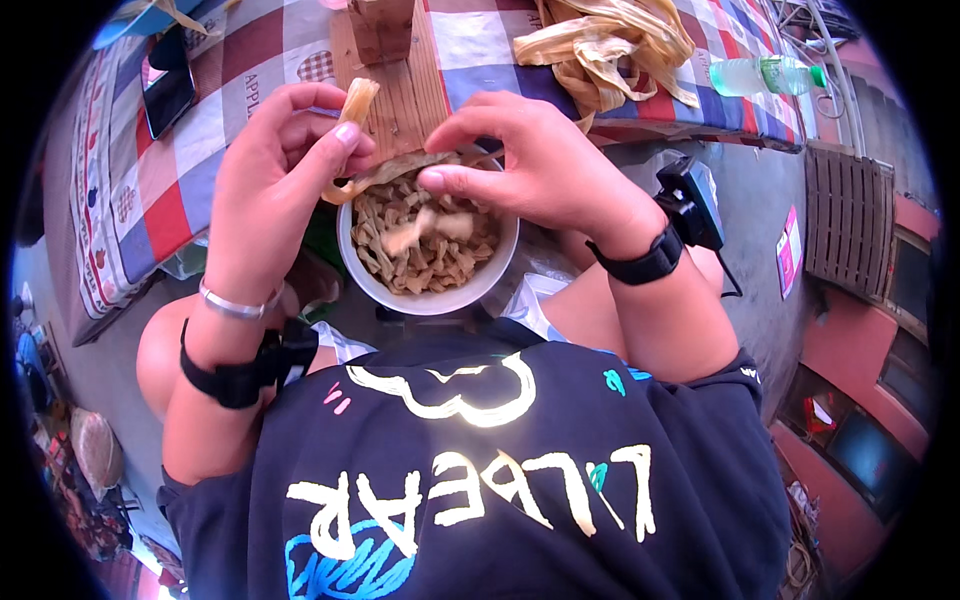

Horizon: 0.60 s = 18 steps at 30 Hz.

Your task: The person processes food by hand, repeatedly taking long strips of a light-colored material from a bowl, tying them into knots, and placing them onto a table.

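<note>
My left hand [289,161] grips a folded, pale yellow dried food strip [358,101] between thumb and fingers. One end sticks up above the thumb, while a loose length hangs below and reaches over the bowl's far rim. My right hand [510,161] is close by on the right, thumb and forefinger apart with nothing seen between them. Below both hands is a white bowl [352,266] with many short cut pieces [427,262] in it. Two blurred pale pieces [427,227] are in the air over the bowl.
A wooden plank [394,105] with a wooden block [381,34] lies on the checked tablecloth [480,45]. More long strips [615,52] are heaped at right, near a green-capped plastic bottle [769,76]. A phone [169,86] and a blue container [135,22] are at left.
</note>
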Available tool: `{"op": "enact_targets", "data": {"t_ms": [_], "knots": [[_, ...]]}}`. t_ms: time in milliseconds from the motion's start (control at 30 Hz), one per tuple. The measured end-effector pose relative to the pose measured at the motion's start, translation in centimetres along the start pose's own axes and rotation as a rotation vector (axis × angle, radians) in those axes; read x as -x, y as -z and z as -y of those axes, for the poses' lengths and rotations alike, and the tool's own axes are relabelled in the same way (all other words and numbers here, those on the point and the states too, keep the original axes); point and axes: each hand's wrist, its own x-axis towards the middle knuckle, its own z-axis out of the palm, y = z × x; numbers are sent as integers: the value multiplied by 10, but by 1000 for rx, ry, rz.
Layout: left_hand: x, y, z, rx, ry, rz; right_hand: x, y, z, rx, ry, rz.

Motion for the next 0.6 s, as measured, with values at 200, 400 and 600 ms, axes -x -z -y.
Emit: {"op": "enact_targets", "data": {"t_ms": [200, 400, 600], "knots": [[5, -15, -7, 36, -376, 151, -11, -45, 31, -322, 262, -354], [17, -28, -9, 491, 17, 326, -4, -10, 48, -1039, 104, -217], [12, -17, -10, -32, -140, 239, 19, 37, 19, -704, -141, 0]]}}
